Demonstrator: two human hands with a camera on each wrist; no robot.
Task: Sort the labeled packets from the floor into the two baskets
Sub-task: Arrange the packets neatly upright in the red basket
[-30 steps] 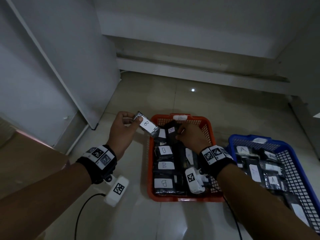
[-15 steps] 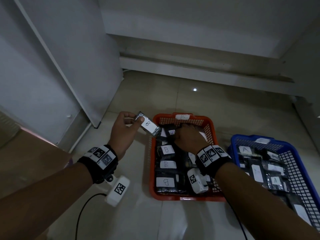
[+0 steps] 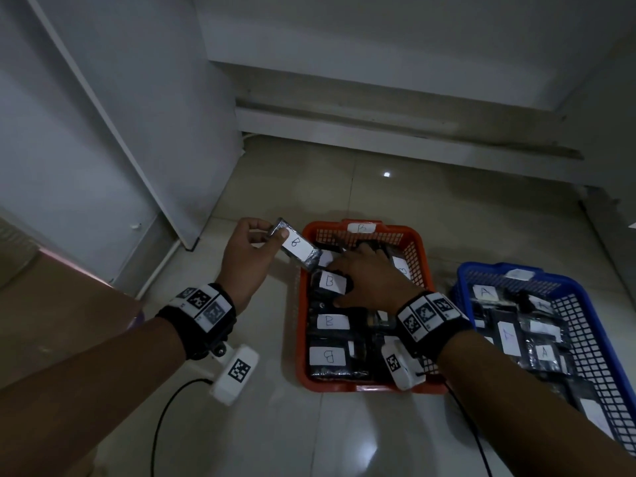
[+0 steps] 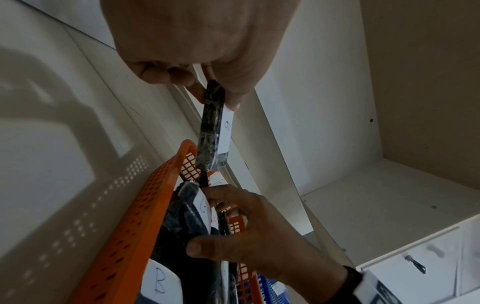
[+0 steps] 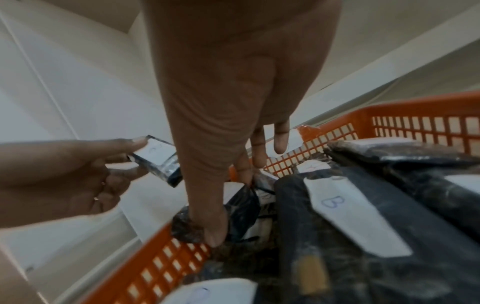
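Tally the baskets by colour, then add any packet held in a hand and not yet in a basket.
Orange basket: 1
Blue basket: 1
B packet pinched in the left hand: 1
Total: 3

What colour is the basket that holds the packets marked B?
Orange-red: the orange-red plastic mesh basket with the B-labelled packets; the head view shows it best.

Dim head view with one small glare spot on the glossy pale tiled floor (image 3: pixel 386 174); wrist views brighter, blurred at the edges.
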